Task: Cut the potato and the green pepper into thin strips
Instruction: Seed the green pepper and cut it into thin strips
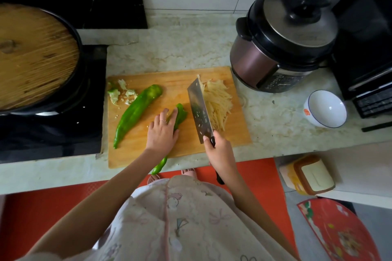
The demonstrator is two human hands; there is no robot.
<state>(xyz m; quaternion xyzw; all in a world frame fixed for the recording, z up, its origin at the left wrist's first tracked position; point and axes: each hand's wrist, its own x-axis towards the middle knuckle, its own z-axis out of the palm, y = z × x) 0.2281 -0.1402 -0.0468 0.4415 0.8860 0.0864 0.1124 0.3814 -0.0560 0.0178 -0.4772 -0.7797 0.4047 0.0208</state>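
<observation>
A wooden cutting board (169, 150) lies on the counter. My left hand (162, 131) presses flat on a long green pepper half (181, 113), whose tip (159, 167) sticks out past the board's near edge. Another green pepper half (135, 112) lies to the left on the board. My right hand (218, 150) grips the black handle of a cleaver (200, 110), its blade standing on the board just right of the held pepper. A pile of thin potato strips (218, 104) lies right of the blade.
Pale pepper core scraps (122, 93) sit at the board's far left corner. A lidded black wok (36, 57) stands on the stove at left. A pressure cooker (282, 38) and a white bowl (326, 108) stand at right.
</observation>
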